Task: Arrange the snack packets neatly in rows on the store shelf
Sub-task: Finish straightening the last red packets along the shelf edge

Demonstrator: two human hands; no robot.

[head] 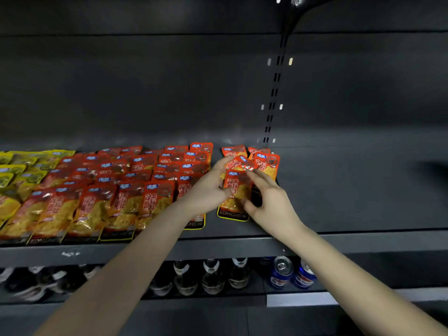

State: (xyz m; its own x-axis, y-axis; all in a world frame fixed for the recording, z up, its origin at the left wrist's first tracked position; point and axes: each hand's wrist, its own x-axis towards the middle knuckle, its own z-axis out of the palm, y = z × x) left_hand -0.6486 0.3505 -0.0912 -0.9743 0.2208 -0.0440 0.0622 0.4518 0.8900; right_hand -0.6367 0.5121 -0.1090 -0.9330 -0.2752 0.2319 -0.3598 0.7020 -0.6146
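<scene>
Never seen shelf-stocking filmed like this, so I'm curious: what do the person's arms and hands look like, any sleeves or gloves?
The left forearm and right forearm are bare, no sleeves in view. The left hand and right hand wear no gloves; no watch, bracelet or ring shows.

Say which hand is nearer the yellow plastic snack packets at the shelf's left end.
Left. The left hand is right of the yellow packets; the right hand is farther right.
</scene>
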